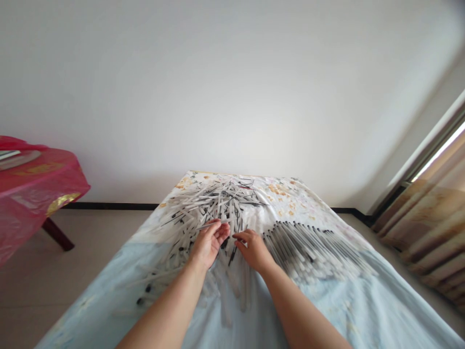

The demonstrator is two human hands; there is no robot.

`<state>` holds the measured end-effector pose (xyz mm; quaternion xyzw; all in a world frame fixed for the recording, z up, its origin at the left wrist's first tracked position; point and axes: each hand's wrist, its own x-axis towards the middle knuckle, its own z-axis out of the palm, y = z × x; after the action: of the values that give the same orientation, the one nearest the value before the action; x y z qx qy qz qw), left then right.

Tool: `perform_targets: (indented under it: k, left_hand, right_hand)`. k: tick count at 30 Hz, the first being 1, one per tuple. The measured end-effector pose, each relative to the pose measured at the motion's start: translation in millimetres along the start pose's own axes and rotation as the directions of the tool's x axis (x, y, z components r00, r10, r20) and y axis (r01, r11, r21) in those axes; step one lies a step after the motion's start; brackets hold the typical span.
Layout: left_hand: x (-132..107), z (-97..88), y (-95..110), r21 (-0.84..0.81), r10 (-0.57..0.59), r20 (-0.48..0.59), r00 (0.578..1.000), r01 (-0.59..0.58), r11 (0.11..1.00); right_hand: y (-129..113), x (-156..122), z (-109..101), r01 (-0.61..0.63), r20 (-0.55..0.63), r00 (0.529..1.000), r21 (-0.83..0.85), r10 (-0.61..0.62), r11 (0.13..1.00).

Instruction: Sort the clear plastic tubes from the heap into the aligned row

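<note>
A loose heap of thin white sticks with black tips [214, 201] covers the far middle of a cloth-covered table [119, 271]. My left hand [209, 242] rests palm-up at the heap's near edge, its fingers curled round one white stick [209, 224] that points left. My right hand [252, 248] lies palm-down just to the right, fingers bent and pinched at something small I cannot make out. To its right a tidy row of the same sticks [312, 247] lies side by side, black tips toward the far side.
The table cloth is pale blue with a floral print at the far end. A red-covered table [32, 189] stands at the left. A white wall is behind. Striped curtains [432, 223] hang at the right beside a window.
</note>
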<state>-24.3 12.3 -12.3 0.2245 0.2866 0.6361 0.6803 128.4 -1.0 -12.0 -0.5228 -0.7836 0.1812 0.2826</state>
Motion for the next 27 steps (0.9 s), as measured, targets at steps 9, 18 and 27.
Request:
perform_targets:
  k: [9,18,27]
  left_hand:
    - [0,-0.1,0,-0.028,0.000,0.002,1.000,0.000,1.000]
    - [1,-0.1,-1,-0.034,0.006,-0.018,1.000,-0.006,0.999]
    - [0,0.3,-1,-0.042,0.002,-0.020,1.000,-0.003,0.999]
  right_hand:
    - [-16,-3,10,0.151,0.125,0.984,-0.195,-0.128,0.969]
    - [-18,10,9,0.106,0.105,0.991,-0.288,-0.079,0.952]
    - [-19,19,17,0.193,0.190,0.971,-0.270,-0.145,0.943]
